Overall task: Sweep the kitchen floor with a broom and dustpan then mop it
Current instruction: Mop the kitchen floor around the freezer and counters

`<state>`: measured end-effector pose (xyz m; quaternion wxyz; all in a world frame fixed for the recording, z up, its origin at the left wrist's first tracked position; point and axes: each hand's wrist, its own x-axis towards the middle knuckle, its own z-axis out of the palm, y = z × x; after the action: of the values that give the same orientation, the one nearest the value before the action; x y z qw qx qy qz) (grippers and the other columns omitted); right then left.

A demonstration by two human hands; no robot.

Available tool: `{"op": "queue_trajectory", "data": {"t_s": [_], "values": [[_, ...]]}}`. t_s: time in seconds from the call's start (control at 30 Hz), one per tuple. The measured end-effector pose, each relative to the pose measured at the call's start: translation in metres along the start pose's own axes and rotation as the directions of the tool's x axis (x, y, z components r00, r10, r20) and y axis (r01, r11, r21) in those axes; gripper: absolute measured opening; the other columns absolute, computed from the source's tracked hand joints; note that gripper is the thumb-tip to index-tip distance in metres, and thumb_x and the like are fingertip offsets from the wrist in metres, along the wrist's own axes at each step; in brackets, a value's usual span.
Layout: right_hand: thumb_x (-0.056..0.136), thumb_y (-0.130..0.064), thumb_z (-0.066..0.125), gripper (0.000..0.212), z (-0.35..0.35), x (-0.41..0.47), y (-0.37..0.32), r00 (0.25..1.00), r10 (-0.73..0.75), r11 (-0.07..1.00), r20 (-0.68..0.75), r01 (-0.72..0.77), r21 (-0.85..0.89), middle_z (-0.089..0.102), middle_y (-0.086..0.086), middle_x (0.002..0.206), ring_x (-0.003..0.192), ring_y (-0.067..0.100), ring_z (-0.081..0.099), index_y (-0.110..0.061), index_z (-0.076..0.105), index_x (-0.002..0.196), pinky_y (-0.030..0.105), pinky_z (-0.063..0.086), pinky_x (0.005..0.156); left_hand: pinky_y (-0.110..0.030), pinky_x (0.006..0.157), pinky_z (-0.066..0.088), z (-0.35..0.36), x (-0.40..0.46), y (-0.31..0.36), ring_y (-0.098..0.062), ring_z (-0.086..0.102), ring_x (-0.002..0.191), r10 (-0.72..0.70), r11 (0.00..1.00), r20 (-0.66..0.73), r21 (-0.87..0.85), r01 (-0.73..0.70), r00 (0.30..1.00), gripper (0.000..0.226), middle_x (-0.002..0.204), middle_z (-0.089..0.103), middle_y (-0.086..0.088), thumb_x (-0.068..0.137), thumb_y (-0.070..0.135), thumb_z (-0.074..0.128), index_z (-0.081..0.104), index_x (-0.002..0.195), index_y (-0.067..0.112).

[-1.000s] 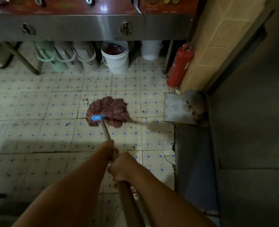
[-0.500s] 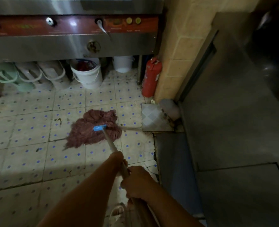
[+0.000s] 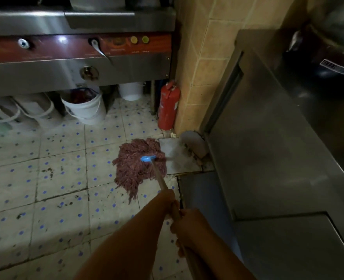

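Two hands: left hand [image 3: 168, 201] and right hand [image 3: 189, 229] both wrapped around mop handle [image 3: 160, 179].
Mop head [image 3: 138, 165]: on tiled floor [image 3: 45, 188], near red extinguisher [image 3: 168, 106].
Writing: panel labels unreadable.

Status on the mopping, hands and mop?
Left hand and right hand both grip the handle. Mop head flat on the floor tiles. Extinguisher and bucket close ahead.

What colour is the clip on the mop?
Bright blue. The clip sits where the handle meets the reddish-brown mop head, shown in the head view.
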<state>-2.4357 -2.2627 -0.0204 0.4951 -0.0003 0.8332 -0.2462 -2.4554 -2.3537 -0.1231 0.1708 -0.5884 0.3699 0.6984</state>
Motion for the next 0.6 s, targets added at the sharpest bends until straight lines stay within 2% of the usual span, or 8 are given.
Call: {"op": "queue_trajectory", "data": {"t_s": [0.07, 0.13, 0.2, 0.33, 0.43, 0.5, 0.53, 0.6], "values": [[0.087, -0.009, 0.052, 0.024, -0.007, 0.010, -0.010, 1.000, -0.014, 1.000, -0.002, 0.014, -0.017, 0.067, 0.012, 0.100, 0.085, 0.026, 0.064, -0.007, 0.063, 0.107, 0.040, 0.056, 0.080, -0.027, 0.043, 0.032, 0.002, 0.007, 0.014, -0.016, 0.039, 0.049, 0.024, 1.000, 0.011, 0.010, -0.024, 1.000, 0.023, 0.060, 0.041, -0.007, 0.102, 0.025, 0.034, 0.041, 0.105, 0.003], [0.088, -0.008, 0.051, 0.023, -0.014, 0.025, -0.022, 0.999, -0.037, 0.999, 0.000, 0.037, -0.033, 0.067, 0.013, 0.099, 0.084, 0.027, 0.064, -0.004, 0.064, 0.106, 0.040, 0.055, 0.078, -0.026, 0.038, 0.032, 0.004, 0.017, 0.031, -0.015, 0.039, 0.047, 0.021, 1.000, 0.025, 0.006, -0.021, 0.999, 0.022, 0.059, 0.040, -0.006, 0.102, 0.024, 0.034, 0.041, 0.095, 0.004], [0.088, -0.006, 0.051, 0.022, -0.023, 0.044, -0.035, 0.998, -0.061, 0.998, 0.009, 0.062, -0.021, 0.066, 0.012, 0.092, 0.078, 0.025, 0.064, -0.002, 0.063, 0.106, 0.038, 0.056, 0.074, -0.018, 0.032, 0.031, 0.006, 0.032, 0.052, -0.014, 0.038, 0.046, -0.010, 1.000, 0.008, -0.006, 0.010, 1.000, 0.027, 0.058, 0.040, -0.005, 0.102, 0.026, 0.035, 0.042, 0.086, 0.006], [0.089, -0.006, 0.052, 0.024, -0.045, 0.079, -0.066, 0.996, -0.083, 0.996, 0.029, 0.084, -0.037, 0.066, 0.012, 0.098, 0.082, 0.027, 0.068, -0.004, 0.061, 0.112, 0.037, 0.058, 0.073, -0.012, 0.029, 0.031, 0.013, 0.055, 0.098, -0.014, 0.037, 0.047, 0.012, 0.998, 0.004, -0.069, -0.012, 1.000, 0.022, 0.058, 0.039, -0.005, 0.101, 0.028, 0.036, 0.040, 0.106, 0.007], [0.092, -0.007, 0.051, 0.026, -0.064, 0.113, -0.092, 0.997, -0.062, 0.998, 0.051, 0.061, 0.011, 0.065, 0.010, 0.092, 0.061, 0.018, 0.063, -0.007, 0.058, 0.116, 0.028, 0.055, 0.051, -0.011, 0.029, 0.032, 0.022, 0.078, 0.138, -0.014, 0.037, 0.048, 0.039, 0.996, -0.020, -0.080, -0.041, 0.999, 0.030, 0.060, 0.040, -0.006, 0.102, 0.029, 0.035, 0.040, 0.119, 0.005], [0.093, -0.009, 0.052, 0.026, -0.076, 0.135, -0.110, 0.996, -0.062, 0.998, 0.057, 0.061, 0.026, 0.063, 0.010, 0.089, 0.055, 0.015, 0.060, -0.008, 0.056, 0.118, 0.023, 0.049, 0.042, -0.011, 0.029, 0.033, 0.026, 0.093, 0.165, -0.014, 0.039, 0.049, 0.043, 0.995, -0.040, -0.087, -0.047, 0.998, 0.038, 0.061, 0.042, -0.006, 0.101, 0.030, 0.037, 0.040, 0.127, 0.003], [0.093, -0.010, 0.052, 0.025, -0.081, 0.147, -0.119, 0.996, -0.068, 0.997, 0.057, 0.067, 0.025, 0.064, 0.011, 0.091, 0.056, 0.015, 0.060, -0.008, 0.056, 0.118, 0.023, 0.050, 0.043, -0.011, 0.029, 0.034, 0.027, 0.100, 0.178, -0.014, 0.040, 0.049, 0.047, 0.994, -0.052, -0.096, -0.052, 0.998, 0.039, 0.062, 0.043, -0.006, 0.101, 0.031, 0.038, 0.041, 0.129, 0.003], [0.092, -0.011, 0.053, 0.025, -0.086, 0.164, -0.138, 0.996, -0.079, 0.997, 0.046, 0.078, 0.011, 0.064, 0.012, 0.096, 0.065, 0.019, 0.063, -0.007, 0.056, 0.117, 0.028, 0.056, 0.056, -0.013, 0.028, 0.037, 0.027, 0.111, 0.200, -0.014, 0.043, 0.051, 0.069, 0.990, -0.087, -0.119, -0.079, 0.994, 0.039, 0.065, 0.045, -0.007, 0.100, 0.030, 0.040, 0.042, 0.130, 0.005]]}}
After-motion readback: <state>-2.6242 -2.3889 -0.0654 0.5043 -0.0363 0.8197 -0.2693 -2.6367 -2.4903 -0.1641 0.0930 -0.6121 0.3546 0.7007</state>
